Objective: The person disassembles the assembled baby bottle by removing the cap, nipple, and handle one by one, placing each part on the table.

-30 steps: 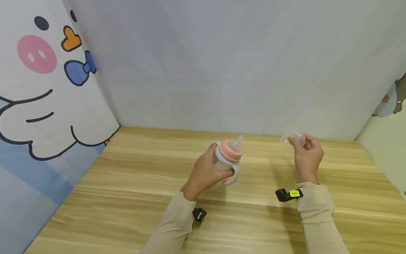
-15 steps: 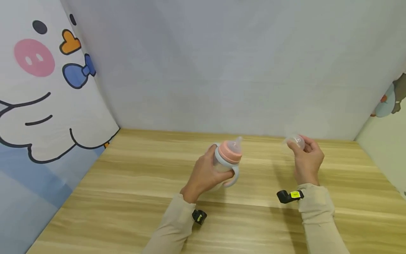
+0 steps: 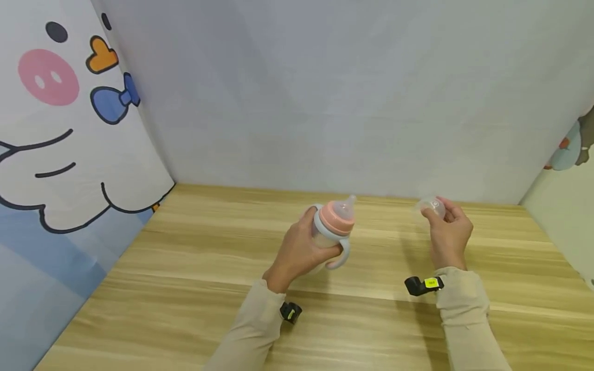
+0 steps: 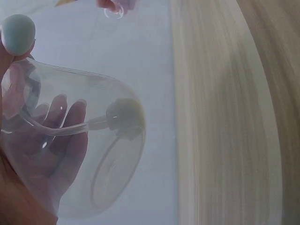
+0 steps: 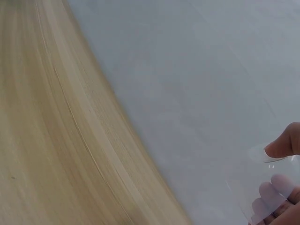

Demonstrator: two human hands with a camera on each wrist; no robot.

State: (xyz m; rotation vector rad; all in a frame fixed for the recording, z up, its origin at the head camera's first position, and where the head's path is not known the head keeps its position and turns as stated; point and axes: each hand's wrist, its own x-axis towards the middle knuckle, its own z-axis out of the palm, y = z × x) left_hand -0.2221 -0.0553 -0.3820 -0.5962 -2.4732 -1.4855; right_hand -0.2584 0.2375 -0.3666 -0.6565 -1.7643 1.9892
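My left hand (image 3: 299, 250) grips a baby bottle (image 3: 325, 238) round its clear body, the bottle tilted with its teat (image 3: 345, 207) up and to the right. A pink collar sits under the teat, and pale handles stand out at the sides. Through the clear wall in the left wrist view, a straw with a weighted end (image 4: 124, 115) shows inside. Off to the right, my right hand (image 3: 450, 234) pinches a clear dome-shaped bottle cap (image 3: 431, 206) between thumb and fingers. Bottle and cap are well apart, both held above the table.
A wood-grain table (image 3: 209, 319) spreads under both hands. Behind it stands a plain grey-white backdrop (image 3: 325, 103). A cartoon-printed cloth (image 3: 55, 154) borders the left side, and a pale wall (image 3: 566, 216) the right.
The right hand has turned the clear cap slightly, so it now sits a little closer over the thumb and fingers. The left hand and bottle stay almost still; the head view shifts slightly.
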